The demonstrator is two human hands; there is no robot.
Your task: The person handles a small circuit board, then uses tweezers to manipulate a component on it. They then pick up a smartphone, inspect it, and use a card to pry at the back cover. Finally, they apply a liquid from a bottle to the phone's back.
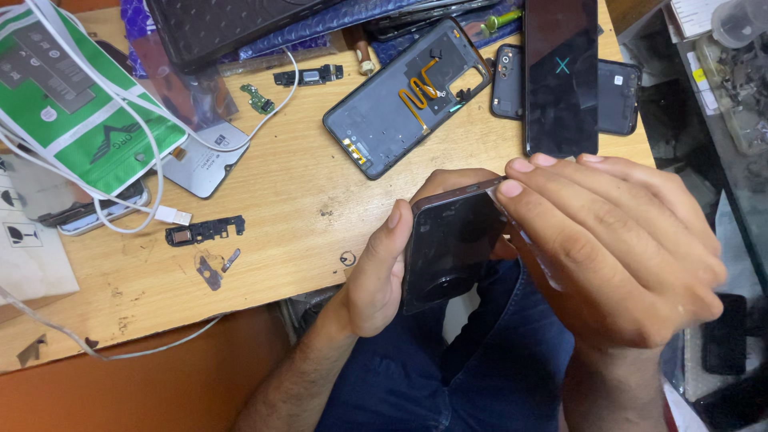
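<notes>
Hands meet over the lap, just off the worktop's point(264, 200) front edge: left hand point(380, 276) grips a glossy dark phone point(448, 248) by its side, right hand point(616, 248) pinches its top corner. Matte grey frame point(404, 100) with orange flex lies near the back edge.

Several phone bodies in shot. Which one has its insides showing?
The grey phone frame lying on the table, top centre: an orange flex cable runs across it. The others show only closed dark surfaces.
</notes>
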